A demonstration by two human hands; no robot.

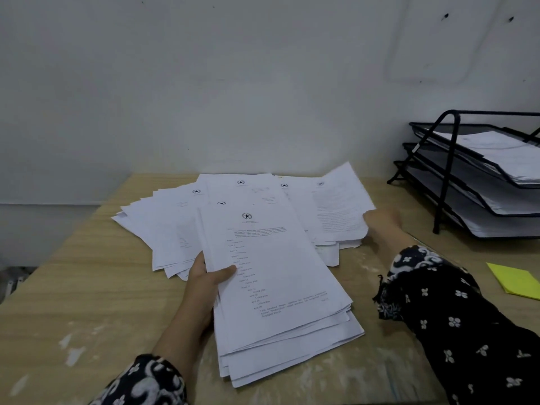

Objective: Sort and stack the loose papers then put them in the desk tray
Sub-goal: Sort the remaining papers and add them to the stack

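A thick stack of printed white papers (277,287) lies slanted in front of me. My left hand (204,285) grips its left edge, thumb on the top sheet. Behind it, loose sheets (175,223) lie fanned across the wooden desk (73,287). My right hand (382,222) reaches to the right end of that spread and holds the edge of a sheet (339,206) lifted off the pile; its fingers are hidden under the paper. The black three-tier mesh desk tray (447,171) stands at the far right with papers in its tiers.
A yellow sticky-note pad (517,280) lies near the desk's right edge. A white wall rises just behind the desk. The desk's left edge drops off to the floor at the left.
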